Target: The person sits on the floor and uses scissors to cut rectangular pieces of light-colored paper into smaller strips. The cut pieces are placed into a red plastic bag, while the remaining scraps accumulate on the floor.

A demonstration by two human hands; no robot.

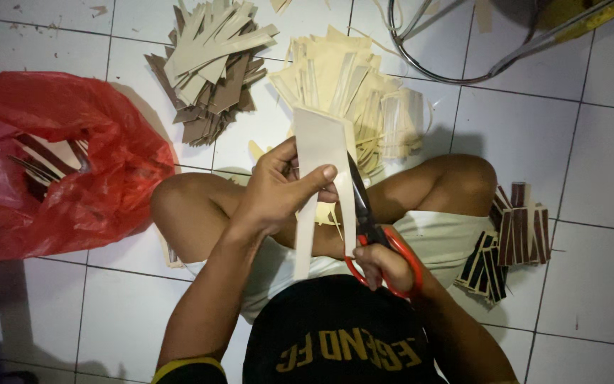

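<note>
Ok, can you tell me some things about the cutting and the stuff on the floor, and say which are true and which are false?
1. The right hand holds scissors with red handles. True.
2. The left hand holds a pale strip of sheet material up in front of the person. True.
3. The plastic bag on the floor is blue. False: it is red.
4. The scissor blades are at the strip's edge. True.
5. The floor is bare wood. False: it is white tile.
6. The pile of grey-brown strips lies inside the bag. False: it lies on the tiles beside a pile of yellowish strips.
</note>
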